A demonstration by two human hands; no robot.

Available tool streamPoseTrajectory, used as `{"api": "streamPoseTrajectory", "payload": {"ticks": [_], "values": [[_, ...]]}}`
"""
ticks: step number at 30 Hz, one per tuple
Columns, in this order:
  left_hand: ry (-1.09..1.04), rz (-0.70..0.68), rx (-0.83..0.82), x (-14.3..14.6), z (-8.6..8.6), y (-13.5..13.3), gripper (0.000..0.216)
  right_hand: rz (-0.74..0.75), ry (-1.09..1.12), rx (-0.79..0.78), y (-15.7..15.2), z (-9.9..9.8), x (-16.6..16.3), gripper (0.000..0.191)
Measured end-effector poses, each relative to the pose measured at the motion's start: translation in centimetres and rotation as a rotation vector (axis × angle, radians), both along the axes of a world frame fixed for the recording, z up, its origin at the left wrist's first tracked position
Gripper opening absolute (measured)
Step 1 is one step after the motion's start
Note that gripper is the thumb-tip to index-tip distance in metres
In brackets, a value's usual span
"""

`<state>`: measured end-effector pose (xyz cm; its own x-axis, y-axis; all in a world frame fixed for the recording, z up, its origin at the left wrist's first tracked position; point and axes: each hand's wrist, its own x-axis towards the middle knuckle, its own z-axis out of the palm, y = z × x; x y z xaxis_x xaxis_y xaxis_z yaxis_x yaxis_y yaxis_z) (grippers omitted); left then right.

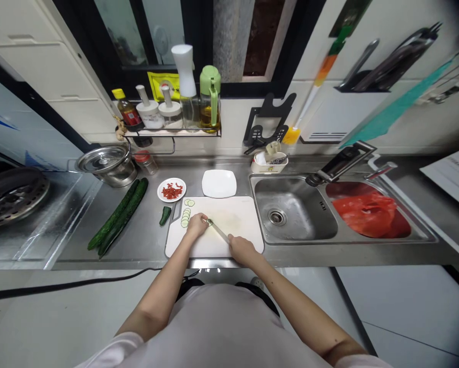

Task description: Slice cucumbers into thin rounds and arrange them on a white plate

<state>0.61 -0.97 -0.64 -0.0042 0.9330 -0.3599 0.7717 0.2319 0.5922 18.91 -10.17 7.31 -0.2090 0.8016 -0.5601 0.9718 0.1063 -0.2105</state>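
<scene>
My right hand (243, 250) grips the handle of a knife (220, 233), its blade slanting up and left across the white cutting board (240, 209). Close to the blade's tip, the fingers of my left hand (197, 225) are pinched on a small cucumber slice (210, 222). The blade end meets or overlaps this slice; I cannot tell exactly how they touch. Several pale cucumber slices (185, 218) lie overlapped at the board's left side, beside my left hand. A dark green cucumber end piece (165, 215) rests on the counter just left of the board.
Two whole cucumbers (118, 217) lie at the left. Behind the board stand a plate of chopped red pepper (171, 190) and a white square plate (219, 183). The sink (296, 204) borders the right, with a red plastic bag (367, 214) in its second basin. A steel pot (110, 166) stands back left.
</scene>
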Motion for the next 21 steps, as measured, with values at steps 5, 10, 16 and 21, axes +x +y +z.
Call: {"api": "streamPoseTrajectory", "payload": {"ticks": [5,10,16,21], "values": [[-0.039,-0.071,-0.015,-0.8,0.0,0.7,0.025,0.003,-0.008,0.009,0.0,-0.4,0.1,0.029],[-0.075,-0.114,-0.044,-1.2,-0.3,1.1,0.029,0.006,-0.001,0.016,0.0,-0.4,0.2,0.028],[-0.077,-0.094,-0.030,-1.0,-0.5,1.1,0.029,-0.005,0.015,0.009,0.1,-0.1,0.1,0.027],[-0.079,-0.079,-0.036,-0.9,-0.2,1.0,0.027,-0.014,0.009,0.010,0.0,-0.1,0.1,0.027]]}}
